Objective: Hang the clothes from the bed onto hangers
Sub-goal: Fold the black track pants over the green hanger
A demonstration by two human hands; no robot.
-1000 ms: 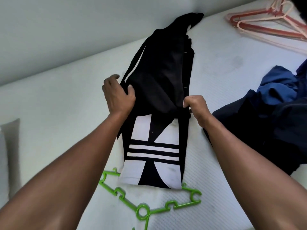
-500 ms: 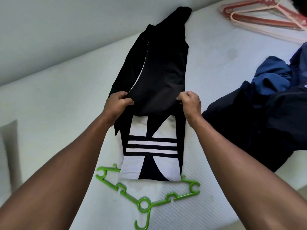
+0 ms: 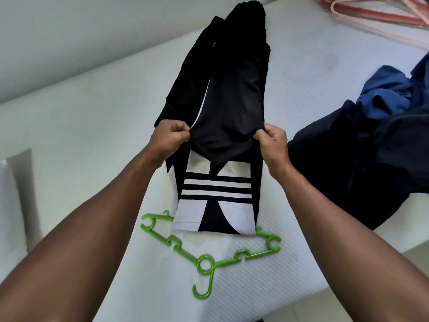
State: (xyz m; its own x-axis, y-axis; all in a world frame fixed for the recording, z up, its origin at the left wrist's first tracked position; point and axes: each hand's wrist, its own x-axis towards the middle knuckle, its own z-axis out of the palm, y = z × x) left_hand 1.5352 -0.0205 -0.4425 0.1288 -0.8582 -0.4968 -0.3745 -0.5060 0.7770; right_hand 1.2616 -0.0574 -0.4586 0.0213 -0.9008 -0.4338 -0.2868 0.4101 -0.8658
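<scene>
A black garment with a large white logo print lies lengthwise on the white bed. My left hand pinches the left side of its folded upper layer, and my right hand pinches the right side. The fold is lifted slightly over the white print. A green plastic hanger lies on the bed just below the garment's near end, partly tucked under it, hook pointing toward me.
A heap of dark navy and blue clothes lies at the right of the bed. Several pink and red hangers lie at the far right corner. A pale wall runs along the bed's far left side.
Both hands have drawn the black garment's upper layer toward me, so the fold now lies closer to the white print. The garment's far end has straightened out.
</scene>
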